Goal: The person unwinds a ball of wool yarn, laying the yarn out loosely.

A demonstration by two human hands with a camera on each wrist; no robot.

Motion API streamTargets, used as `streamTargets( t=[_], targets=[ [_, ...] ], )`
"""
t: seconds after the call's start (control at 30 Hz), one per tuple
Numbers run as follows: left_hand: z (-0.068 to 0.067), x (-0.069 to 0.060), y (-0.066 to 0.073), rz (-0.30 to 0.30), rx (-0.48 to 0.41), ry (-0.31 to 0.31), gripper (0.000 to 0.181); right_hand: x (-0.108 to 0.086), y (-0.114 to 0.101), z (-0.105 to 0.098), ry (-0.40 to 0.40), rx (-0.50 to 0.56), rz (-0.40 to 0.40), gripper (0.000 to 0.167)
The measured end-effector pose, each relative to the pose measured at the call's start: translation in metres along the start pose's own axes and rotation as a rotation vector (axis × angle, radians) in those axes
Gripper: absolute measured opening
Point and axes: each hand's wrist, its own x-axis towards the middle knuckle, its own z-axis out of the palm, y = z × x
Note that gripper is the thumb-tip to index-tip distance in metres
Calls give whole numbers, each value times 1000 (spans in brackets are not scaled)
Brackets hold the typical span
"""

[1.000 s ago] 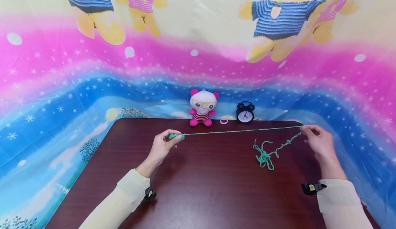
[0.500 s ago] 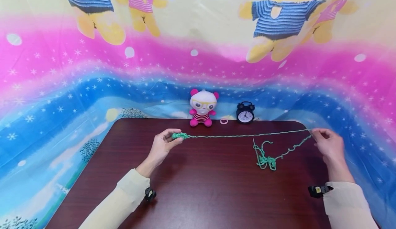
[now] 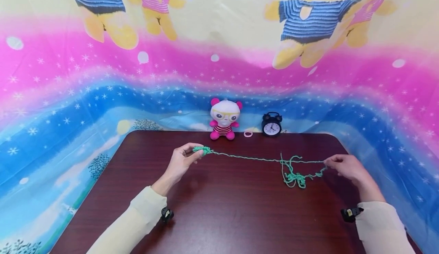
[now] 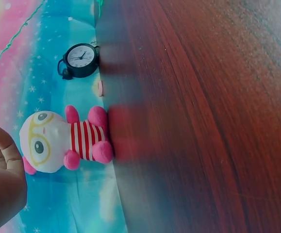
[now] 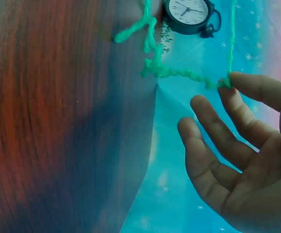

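Note:
In the head view my left hand [image 3: 179,163] pinches a small bundle of green yarn [image 3: 206,151] between thumb and fingers. From it a single strand runs right across the table to my right hand [image 3: 350,168], sagging slightly. There, the right wrist view shows thumb and index finger pinching the yarn [image 5: 231,48], with the other fingers spread loosely. A kinked length leads from this pinch to a loose tangle of green yarn [image 3: 295,179] near the table's right part. The left wrist view catches the strand [image 4: 8,45] at its upper left; the bundle is out of that view.
Along the back edge of the dark red table [image 3: 219,216] stand a pink and white panda doll [image 3: 224,118], a small pink ring [image 3: 248,134] and a black alarm clock [image 3: 272,126]. A printed cloth [image 3: 212,74] hangs behind.
My right hand first moved outward to the right, then came back left and lower. The taut strand has slackened. A little more of the bundle shows at my left fingertips.

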Motion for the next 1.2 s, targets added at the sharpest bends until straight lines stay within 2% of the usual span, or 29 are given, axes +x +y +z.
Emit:
streamTargets(
  t=[0.1,0.23,0.67,1.2],
  targets=[
    [0,0,1,-15,1,-11,28,1,0,4,-45,13,-13,51],
    [0,-1,3,-26,0,-21,29,2,-1,8,-60,26,-24,52],
    [1,1,1,-23,11,-46,28,4,-19,23,18,50,-87,45],
    [2,-1,4,-30,0,-42,25,5,-72,53,33,187,-149,43]
  ],
)
